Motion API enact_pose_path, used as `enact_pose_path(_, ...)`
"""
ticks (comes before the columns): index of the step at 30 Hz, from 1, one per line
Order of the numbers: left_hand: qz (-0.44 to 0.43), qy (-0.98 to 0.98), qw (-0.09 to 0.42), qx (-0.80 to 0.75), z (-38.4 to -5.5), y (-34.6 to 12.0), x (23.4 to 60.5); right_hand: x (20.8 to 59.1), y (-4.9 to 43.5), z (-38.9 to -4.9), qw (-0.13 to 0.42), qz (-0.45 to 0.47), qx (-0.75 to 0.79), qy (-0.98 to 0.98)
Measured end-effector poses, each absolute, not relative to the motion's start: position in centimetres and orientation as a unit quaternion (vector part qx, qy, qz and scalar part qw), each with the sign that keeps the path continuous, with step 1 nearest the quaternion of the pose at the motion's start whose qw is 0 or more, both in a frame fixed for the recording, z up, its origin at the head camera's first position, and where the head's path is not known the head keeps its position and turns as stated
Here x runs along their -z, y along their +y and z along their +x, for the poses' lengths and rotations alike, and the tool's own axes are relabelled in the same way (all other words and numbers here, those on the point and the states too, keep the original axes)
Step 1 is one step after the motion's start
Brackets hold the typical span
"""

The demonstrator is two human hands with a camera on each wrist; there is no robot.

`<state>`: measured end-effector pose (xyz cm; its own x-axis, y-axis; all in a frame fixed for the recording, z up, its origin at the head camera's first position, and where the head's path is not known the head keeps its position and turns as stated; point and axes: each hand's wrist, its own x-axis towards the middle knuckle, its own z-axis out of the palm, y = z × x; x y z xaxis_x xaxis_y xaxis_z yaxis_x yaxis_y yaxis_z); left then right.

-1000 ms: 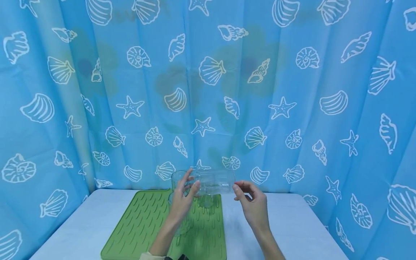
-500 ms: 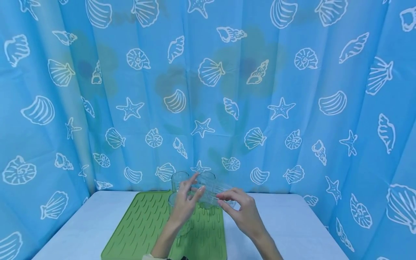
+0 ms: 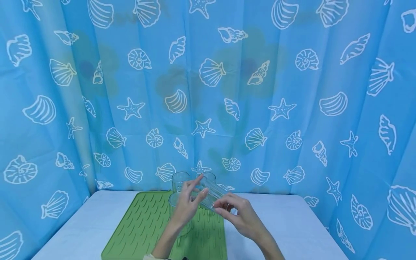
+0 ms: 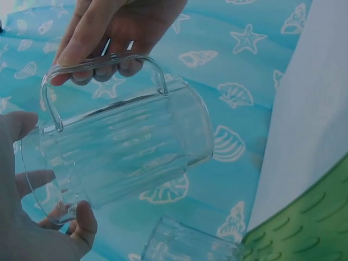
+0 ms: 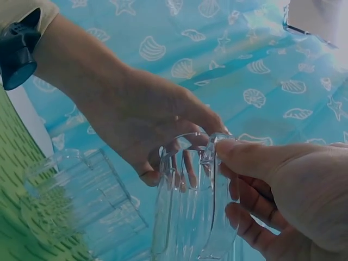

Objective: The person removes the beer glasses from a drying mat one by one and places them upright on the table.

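Note:
A clear ribbed glass mug [image 3: 212, 190] is held up tilted over the right part of the green mat [image 3: 130, 227]. My right hand [image 3: 238, 213] grips its handle [image 4: 45, 99], thumb on one side and fingers curled under the bar in the left wrist view. Around one end of the mug is my left hand [image 3: 186, 204], its thumb and fingers spread about the edge; through the glass some of those fingers show in the right wrist view. Three more clear glasses stand on the mat: one at the back left [image 3: 180, 177], one behind the held mug [image 3: 208, 176], and one nearer [image 3: 173, 198], partly hidden by my left hand.
The mat lies on a white-covered table [image 3: 276, 231], with bare cloth to its left and right. A blue curtain [image 3: 201, 97] printed with shells and starfish hangs right behind the table. A dark device [image 5: 19, 51] is strapped on my left wrist.
The mug was level, with my right hand at its right end. My right hand has moved left and down and now holds the handle; the mug tilts. My left hand has shifted slightly right.

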<state>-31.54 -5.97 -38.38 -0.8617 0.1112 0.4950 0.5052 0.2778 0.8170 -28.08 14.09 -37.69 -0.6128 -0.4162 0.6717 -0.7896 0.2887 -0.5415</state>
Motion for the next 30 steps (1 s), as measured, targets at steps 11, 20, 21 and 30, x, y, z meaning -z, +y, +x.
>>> enact_pose_path(11,-0.209,-0.777,0.169,0.569,-31.6,-6.0,38.5,36.3,13.6,-26.5,0.213,0.416,-0.460,-0.755)
enact_pose_path(20,-0.213,-0.777,0.172,0.566,-31.4,-6.1,38.7,36.1,13.9,-26.4,0.227,0.416,-0.472,-0.743)
enact_pose_path(21,-0.215,-0.776,0.174,0.567,-31.4,-6.1,38.7,36.4,14.0,-26.8,0.229,0.415,-0.472,-0.743)
enact_pose_path(30,-0.232,-0.775,0.201,0.553,-31.0,-6.1,38.5,37.9,14.8,-28.6,0.227,0.384,-0.488,-0.750)
